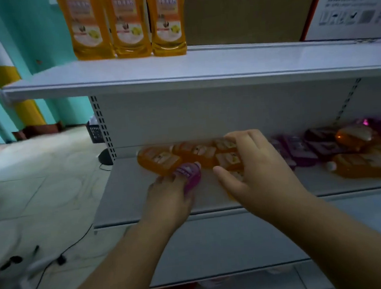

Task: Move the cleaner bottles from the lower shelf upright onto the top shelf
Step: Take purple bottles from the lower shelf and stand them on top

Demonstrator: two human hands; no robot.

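Left hand [169, 197]: fingers curled round the pink cap [190, 175] of a lying orange bottle [157, 159], likely to pull it out by the neck.
Right hand [253, 169]: spread over another lying orange bottle [228, 160], thumb at 9 o'clock of it, fingers over its far side; a closing grasp, though firm contact cannot be told.
Lower shelf [129, 194]: orange bottles lie flat in a row at 12 o'clock of the hands; a mixed heap of purple and orange bottles [345, 150] at 3 o'clock.
Top shelf [224, 62]: three orange bottles [127, 24] upright at 11 o'clock, packed side by side, leaving bare room to their right.
Progress: early, judging by how many lie below.
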